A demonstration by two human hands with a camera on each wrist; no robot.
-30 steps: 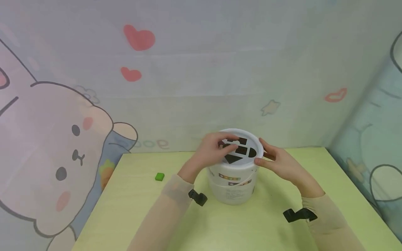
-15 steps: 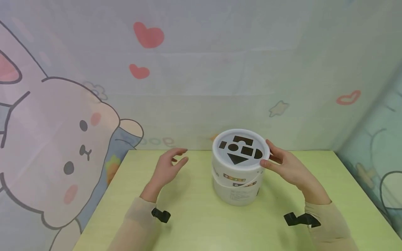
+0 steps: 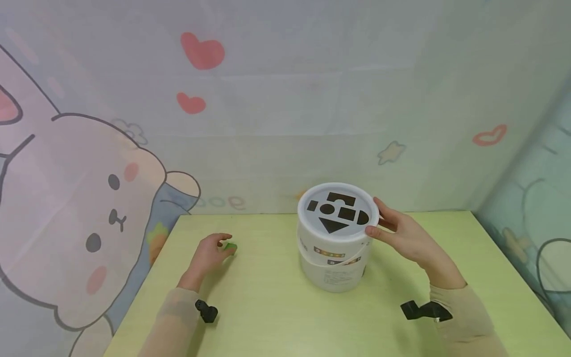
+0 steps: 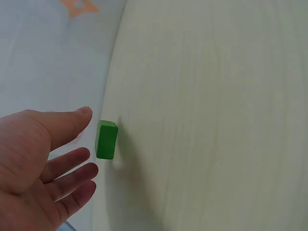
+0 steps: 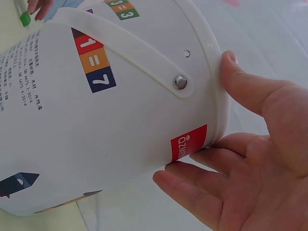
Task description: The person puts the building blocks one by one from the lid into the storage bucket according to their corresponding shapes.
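A small green block (image 3: 230, 247) rests on the table at the left. My left hand (image 3: 207, 254) is around it, thumb and fingers spread; in the left wrist view the green block (image 4: 106, 140) shows just beyond the fingertips, with a gap to them. The white bucket (image 3: 332, 275) stands upright, its lid (image 3: 308, 220) cut with several dark shaped holes. My right hand (image 3: 408, 238) holds the bucket at its right rim. Seen from the right wrist, the thumb lies at the rim and the fingers (image 5: 211, 168) bend round the side.
The pale yellow-green table (image 3: 267, 317) reaches back to a printed cloth backdrop (image 3: 285, 99) with a rabbit and hearts. A thin white handle (image 5: 130, 48) hangs along the bucket's side. Black wrist cameras sit on both sleeves.
My left hand has moved from over the bucket lid leftward and down to the green block. The right hand stays at the bucket's rim. The bucket stands where it was.
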